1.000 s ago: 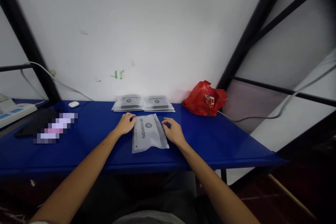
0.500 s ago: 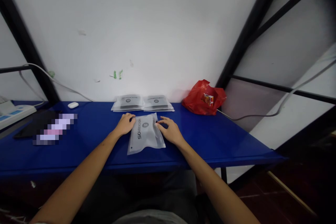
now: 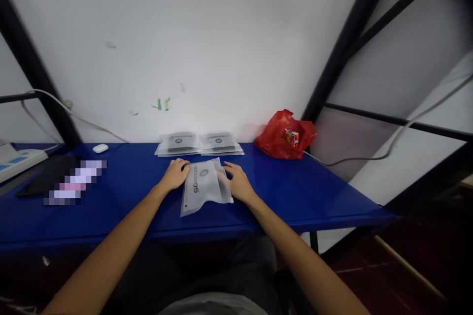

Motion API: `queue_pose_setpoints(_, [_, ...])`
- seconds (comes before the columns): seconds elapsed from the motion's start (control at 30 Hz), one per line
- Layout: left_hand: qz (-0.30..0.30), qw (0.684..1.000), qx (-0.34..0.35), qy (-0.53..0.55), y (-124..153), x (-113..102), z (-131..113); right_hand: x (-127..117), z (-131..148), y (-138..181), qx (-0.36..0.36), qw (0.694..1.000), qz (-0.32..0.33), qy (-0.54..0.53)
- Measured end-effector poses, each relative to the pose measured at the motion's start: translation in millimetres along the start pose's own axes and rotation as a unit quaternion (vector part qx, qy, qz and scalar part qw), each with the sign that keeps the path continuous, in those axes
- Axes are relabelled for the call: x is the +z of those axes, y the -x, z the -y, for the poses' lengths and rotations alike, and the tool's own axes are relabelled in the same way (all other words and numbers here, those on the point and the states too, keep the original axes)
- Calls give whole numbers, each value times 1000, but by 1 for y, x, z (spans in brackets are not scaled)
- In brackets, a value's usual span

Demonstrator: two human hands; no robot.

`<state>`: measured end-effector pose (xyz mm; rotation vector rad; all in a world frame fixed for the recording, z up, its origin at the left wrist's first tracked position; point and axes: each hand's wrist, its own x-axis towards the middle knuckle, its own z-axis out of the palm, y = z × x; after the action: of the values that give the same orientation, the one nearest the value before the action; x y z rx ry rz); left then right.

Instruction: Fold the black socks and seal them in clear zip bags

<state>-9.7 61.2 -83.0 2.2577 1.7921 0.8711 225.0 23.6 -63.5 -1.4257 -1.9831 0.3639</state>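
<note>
A frosted zip bag (image 3: 207,184) with a dark printed logo and lettering lies on the blue table (image 3: 295,197) in front of me. My left hand (image 3: 176,174) has its fingers curled at the bag's upper left edge and holds it there. At the opposite edge, the slider side, my right hand (image 3: 238,182) reaches into the bag's mouth. Part of that hand shows through the translucent plastic, while the index finger stays outside, apart from the thumb. The bag's near edge bulges up a little.
Two stacks of similar bags, a left stack (image 3: 179,143) and a right stack (image 3: 220,143), lie against the wall. Right of them is a red plastic bag (image 3: 275,138) with a small packet. A white earbud case (image 3: 100,148), a dark tablet (image 3: 44,177) and a power strip (image 3: 25,160) lie left.
My right hand has pushed leftward, so part of it is now inside the bag's mouth. My left hand stays at the bag's left edge. The view has shifted slightly.
</note>
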Motion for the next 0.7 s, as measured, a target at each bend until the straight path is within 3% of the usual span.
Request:
queue_pose_setpoints(0.17, [5,1000,-3,1,0,-1,-1,-3,7,1,14,1000,20,15])
queue_pose_setpoints(0.37, [26,1000,-15,6,1,-9,-8,3,-7,-4,-4,997,59,38])
queue_pose_setpoints(0.7, [117,993,-31,15,6,-35,-12,7,-14,-14,-64,996,68,0])
